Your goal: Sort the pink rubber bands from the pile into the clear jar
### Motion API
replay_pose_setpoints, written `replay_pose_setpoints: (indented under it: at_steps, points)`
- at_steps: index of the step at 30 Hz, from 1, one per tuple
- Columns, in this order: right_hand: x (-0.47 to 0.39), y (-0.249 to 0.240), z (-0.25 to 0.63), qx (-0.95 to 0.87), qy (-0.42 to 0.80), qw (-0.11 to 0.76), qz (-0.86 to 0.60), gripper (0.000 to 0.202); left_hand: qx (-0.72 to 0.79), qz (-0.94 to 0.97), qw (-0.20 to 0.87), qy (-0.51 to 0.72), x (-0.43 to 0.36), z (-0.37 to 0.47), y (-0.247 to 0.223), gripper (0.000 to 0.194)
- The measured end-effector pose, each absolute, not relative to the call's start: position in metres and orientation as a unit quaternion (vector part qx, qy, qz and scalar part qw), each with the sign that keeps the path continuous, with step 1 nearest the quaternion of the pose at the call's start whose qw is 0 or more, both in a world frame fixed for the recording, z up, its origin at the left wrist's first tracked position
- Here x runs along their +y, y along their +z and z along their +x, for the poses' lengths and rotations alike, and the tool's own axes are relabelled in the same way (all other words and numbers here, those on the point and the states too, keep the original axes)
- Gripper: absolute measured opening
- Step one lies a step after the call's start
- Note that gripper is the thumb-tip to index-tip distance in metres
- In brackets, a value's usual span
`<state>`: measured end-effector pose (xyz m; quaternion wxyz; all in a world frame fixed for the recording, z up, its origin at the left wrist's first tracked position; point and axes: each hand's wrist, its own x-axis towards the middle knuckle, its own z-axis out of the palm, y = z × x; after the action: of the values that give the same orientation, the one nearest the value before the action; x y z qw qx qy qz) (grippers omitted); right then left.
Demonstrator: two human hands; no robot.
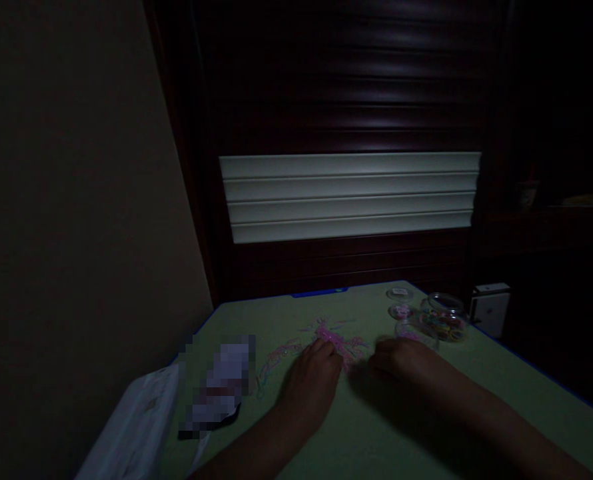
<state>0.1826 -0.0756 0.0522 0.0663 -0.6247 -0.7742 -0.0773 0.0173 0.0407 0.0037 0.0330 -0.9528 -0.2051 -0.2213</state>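
Note:
On the green tabletop lies a loose pile of small pink bands [329, 335], thin and tangled, perhaps rubber bands. My left hand [317, 368] rests at the near left edge of this pile, its fingers curled down and together. To the right of the pile is my right hand [401, 357], also closed, with its fingertips turned toward the left hand. Whatever either hand pinches is too dark and small to make out. Just beyond the right hand, a clear container [429, 336] with pink bits is partly hidden by it.
A round clear jar [444, 319] of coloured bands stands at the right edge. Near it are a small dish [401, 311] with pink bits and a clear lid [399, 293]. A blurred-out object [221, 383] and a white case [131, 423] lie on the left.

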Motion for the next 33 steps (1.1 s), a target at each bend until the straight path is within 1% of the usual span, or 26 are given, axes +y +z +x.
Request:
replay_pose_setpoints:
  at_steps: [8,18,23,28,33]
  points:
    - [-0.0766,0.0524,0.182,-0.771,-0.067,0.08,-0.628,0.02,-0.205,-0.952,0.042,-0.223,0.0371,0.0161,0.0065,0.019]
    - [-0.0772,0.0527,0.1833,-0.769,-0.065,0.086,-0.63,0.021,-0.242,-0.944,0.072,-0.213,0.0354,0.0138,0.0078,0.015]
    - [-0.0761,0.053,0.183,-0.768,-0.077,0.078,-0.631,0.021,-0.241,-0.943,0.088,-0.21,0.0363,0.0132,0.0069,0.018]
    - [-0.0742,0.052,0.1838,-0.771,-0.062,0.072,-0.63,0.018,-0.246,-0.943,0.083,-0.207,0.0387,0.0129,0.0039,0.02]
    - [-0.0749,0.0529,0.1833,-0.777,-0.07,0.078,-0.621,0.018,-0.254,-0.939,0.043,-0.227,0.0423,0.0112,0.0006,0.02]
